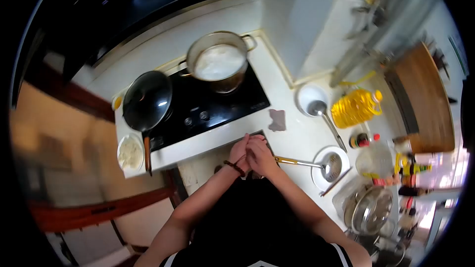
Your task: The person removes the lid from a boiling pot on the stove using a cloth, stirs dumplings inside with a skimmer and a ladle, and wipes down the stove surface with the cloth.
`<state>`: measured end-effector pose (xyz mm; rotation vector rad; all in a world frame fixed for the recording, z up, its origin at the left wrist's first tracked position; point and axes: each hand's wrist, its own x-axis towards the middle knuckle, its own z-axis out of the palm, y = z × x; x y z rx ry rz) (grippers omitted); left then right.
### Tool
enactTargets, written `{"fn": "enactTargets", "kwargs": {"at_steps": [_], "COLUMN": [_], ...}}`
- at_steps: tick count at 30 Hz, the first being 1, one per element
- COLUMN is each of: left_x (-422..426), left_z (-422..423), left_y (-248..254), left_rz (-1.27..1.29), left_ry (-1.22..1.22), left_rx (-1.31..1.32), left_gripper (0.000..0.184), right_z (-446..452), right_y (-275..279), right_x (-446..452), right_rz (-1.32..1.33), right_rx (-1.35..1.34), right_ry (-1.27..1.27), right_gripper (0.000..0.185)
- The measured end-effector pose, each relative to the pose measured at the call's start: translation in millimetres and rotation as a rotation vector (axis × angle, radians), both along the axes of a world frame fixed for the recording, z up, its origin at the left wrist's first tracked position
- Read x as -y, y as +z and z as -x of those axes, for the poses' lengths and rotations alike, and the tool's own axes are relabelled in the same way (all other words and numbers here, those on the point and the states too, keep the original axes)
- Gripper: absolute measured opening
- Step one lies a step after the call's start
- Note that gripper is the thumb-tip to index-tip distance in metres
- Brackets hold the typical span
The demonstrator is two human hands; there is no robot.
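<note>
My left hand [239,152], with a dark beaded bracelet at its wrist, is pressed against my right hand [259,153] in front of my body. The fingers of both are folded together, and no object shows between them. Close to the right hand is the yellow handle of a slotted skimmer [329,166], whose head rests in a white plate [317,180]. Beyond my hands, a big two-handled pot [217,76] with white, foamy contents stands on the black cooktop [217,113]. A lidded wok [147,100] sits on its left side, handle toward me.
On the left counter corner is a plate of pale food [130,153]. To the right are a grey-brown cloth [277,120], a white bowl [306,95] with a ladle [319,110], an oil jug [354,109], chopsticks [336,182] and a glass-lidded pot [371,210]. A range hood [148,5] overhangs the stove.
</note>
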<state>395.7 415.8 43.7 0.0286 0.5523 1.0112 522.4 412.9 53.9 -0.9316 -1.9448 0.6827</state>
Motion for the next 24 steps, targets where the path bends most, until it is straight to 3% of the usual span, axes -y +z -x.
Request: {"fn": "enactTargets", "kwargs": {"at_steps": [1, 6, 8, 12, 16, 24], "left_x": [-5, -1, -2, 0, -3, -11], "left_z": [-7, -19, -25, -20, -29, -78], "left_y": [1, 19, 26, -10, -36, -40], "left_rz": [-0.019, -0.094, -0.103, -0.084, -0.069, -0.178], "left_ry": [-0.028, -0.157, -0.335, -0.520, -0.630, -0.805], "left_rx": [-0.027, -0.327, -0.459, -0.632, -0.713, -0.726], "left_gripper": [0.043, 0.036, 0.035, 0.030, 0.029, 0.031], "right_z": [-8, -72, -109, -188, -238, -261], "right_y": [9, 26, -3, 0, -1, -24], "right_x": [-2, 17, 35, 87, 143, 204], "right_rz": [-0.097, -0.060, 0.107, 0.303, 0.355, 0.497], "right_rx": [0.049, 0.117, 0.072, 0.025, -0.006, -0.129], "right_ry": [-0.045, -0.243, -0.461, -0.730, -1.019, -1.205], "right_gripper": [0.027, 0.028, 0.031, 0.019, 0.016, 0.016]}}
